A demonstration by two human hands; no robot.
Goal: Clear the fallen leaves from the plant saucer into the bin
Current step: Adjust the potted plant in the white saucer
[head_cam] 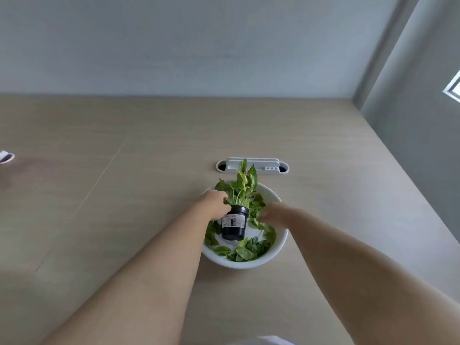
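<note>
A white round saucer [272, 255] sits on the wooden table and holds several loose green leaves [246, 249] around a small black plant pot [234, 226] with a white label. A leafy green plant [245, 184] grows out of the pot. My left hand [215, 204] grips the pot's rim on its left side. My right hand [272, 214] is blurred and hovers over the leaves at the right of the pot; I cannot tell whether it holds any. No bin is in view.
A white cable-port cover [252, 165] is set into the light wood table [124, 195] just behind the saucer. A grey wall stands behind the table and on the right. A small white object [6, 156] lies at the far left edge.
</note>
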